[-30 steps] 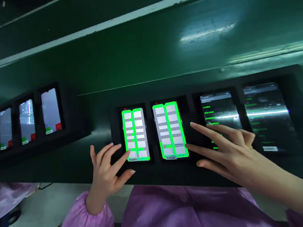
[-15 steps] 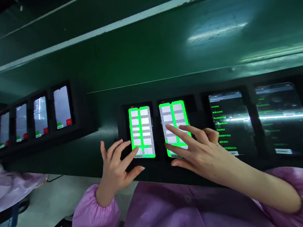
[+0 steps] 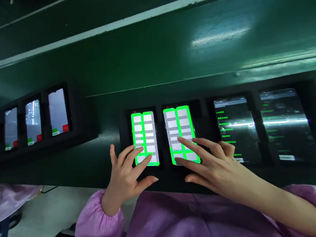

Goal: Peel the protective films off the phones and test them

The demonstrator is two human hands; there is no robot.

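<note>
Two lit smartphones lie side by side in a black tray (image 3: 164, 170), both showing a white-and-grey grid with green bands. Over the lower part of the left smartphone (image 3: 149, 128) is my left hand (image 3: 128, 175), fingers spread, its index fingertip at the screen near the bottom. My right hand (image 3: 215, 163) reaches over the right smartphone (image 3: 185, 122) with fingers apart, the fingertips at the middle and lower screen. Thin traced lines show near the bottom of both screens. Neither hand grips anything.
Further right in the tray lie two dark-screened smartphones, one nearer (image 3: 237, 125) and one farther (image 3: 285, 125), with green text lines. At left, another black tray (image 3: 78, 131) holds several phones with pale screens. A co-worker's sleeve (image 3: 9, 200) shows at the left edge.
My left hand has slid right across the left smartphone's lower screen. The right hand's fingertips have moved slightly right and down. The view has shifted, and the co-worker's hand has left view.
</note>
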